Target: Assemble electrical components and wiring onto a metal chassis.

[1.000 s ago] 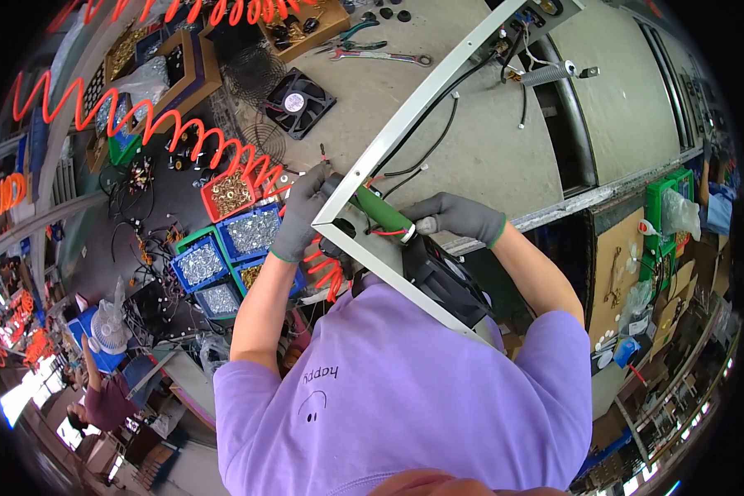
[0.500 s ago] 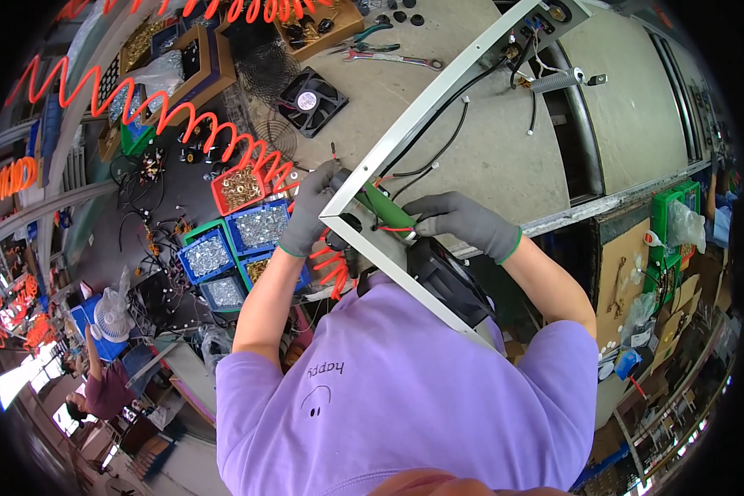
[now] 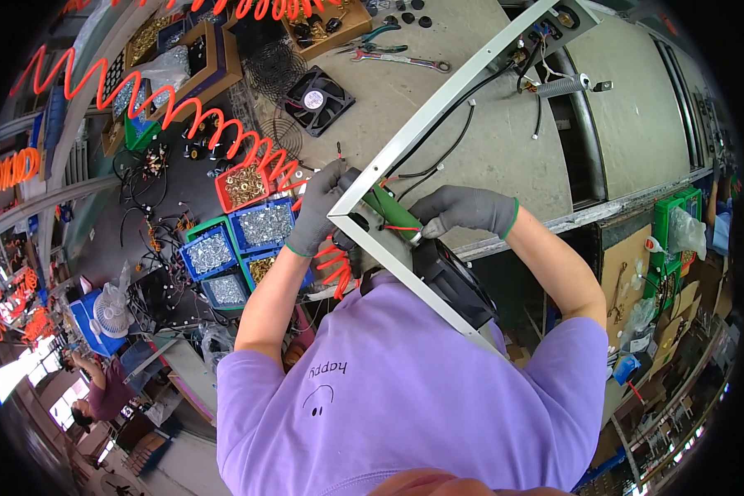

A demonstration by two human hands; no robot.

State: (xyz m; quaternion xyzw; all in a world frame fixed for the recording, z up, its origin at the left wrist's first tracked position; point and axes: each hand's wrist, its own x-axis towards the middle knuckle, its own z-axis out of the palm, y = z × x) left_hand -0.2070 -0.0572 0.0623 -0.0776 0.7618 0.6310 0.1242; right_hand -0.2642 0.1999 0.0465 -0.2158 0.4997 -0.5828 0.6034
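Observation:
A pale metal frame [image 3: 438, 103] leans across the bench edge, its corner just in front of me. My left hand [image 3: 314, 211], in a grey glove, is closed at that corner, fingers curled around the outer edge; their tips are partly hidden. Inside the corner lies a green tubular resistor [image 3: 386, 207] with a red wire across its lower end. My right hand [image 3: 465, 210], also gloved, pinches that lower end. Close below it is a black fan-like housing [image 3: 453, 285] along the frame's lower bar. A dark tool [image 3: 351, 236] by a red coiled hose shows beside my left wrist.
Blue bins [image 3: 262, 225] of small metal hardware and a red bin [image 3: 244, 187] of brass-coloured parts stand at the left. A loose fan [image 3: 317, 101], a wrench [image 3: 401, 60] and pliers lie farther back. Red coiled hoses [image 3: 194, 124] hang overhead. Another person [image 3: 103, 393] is at far left.
My right wrist has lifted and turned, with the fingers staying at the resistor's lower end. My left hand holds its place at the corner. The whole view has shifted slightly.

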